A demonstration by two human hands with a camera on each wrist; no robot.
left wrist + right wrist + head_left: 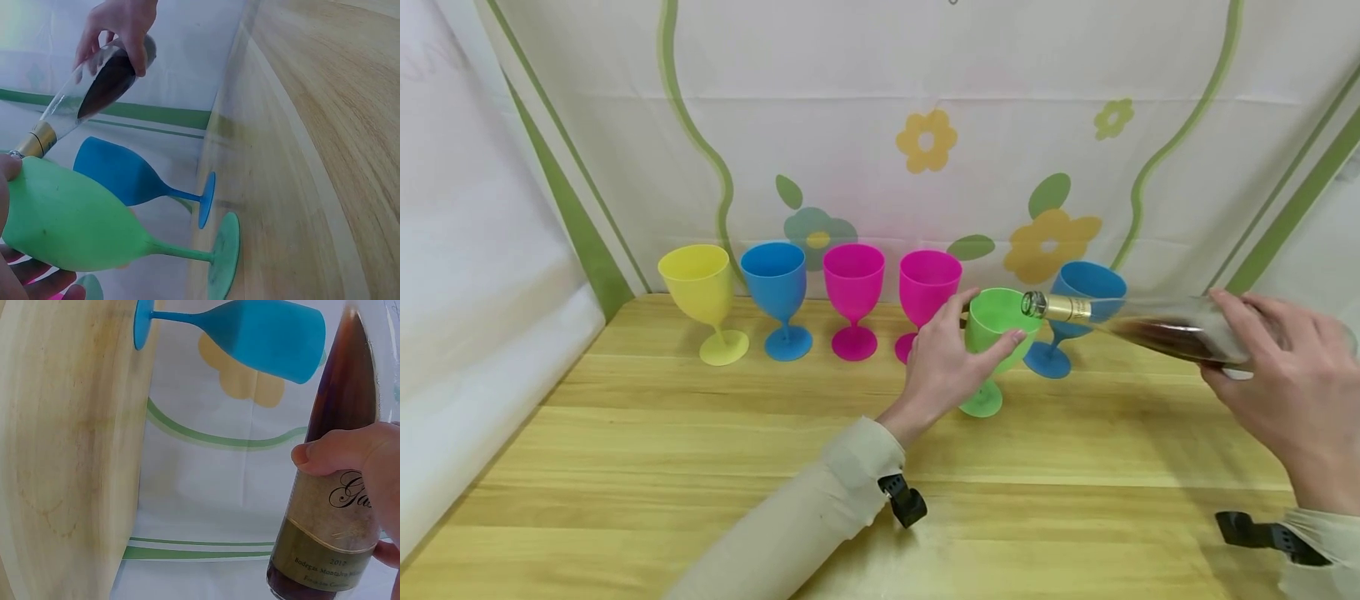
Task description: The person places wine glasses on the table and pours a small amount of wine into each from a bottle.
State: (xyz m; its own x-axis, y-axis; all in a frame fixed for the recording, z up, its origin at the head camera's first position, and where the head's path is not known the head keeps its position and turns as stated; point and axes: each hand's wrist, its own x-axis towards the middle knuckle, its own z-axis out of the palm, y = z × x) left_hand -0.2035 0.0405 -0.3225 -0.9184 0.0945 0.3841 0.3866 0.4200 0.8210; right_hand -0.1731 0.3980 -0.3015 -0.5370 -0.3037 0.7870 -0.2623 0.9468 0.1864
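Note:
My left hand [951, 354] grips the bowl of a green goblet [997, 332] that stands on the wooden table [700, 467]. In the left wrist view the green goblet [69, 219] fills the lower left, my fingers [31, 275] curled under it. My right hand [1292, 383] holds a clear glass bottle [1150, 329] of dark liquid, tipped nearly level, its gold-foiled mouth [1037, 305] over the goblet's rim. The right wrist view shows the bottle [337, 487] with its label under my thumb [325, 453].
A row of goblets stands along the back: yellow [703, 296], blue [777, 292], two pink [853, 292] [927, 292], and another blue [1078, 321] right behind the green one. A flowered cloth backdrop [925, 142] closes off the back and sides.

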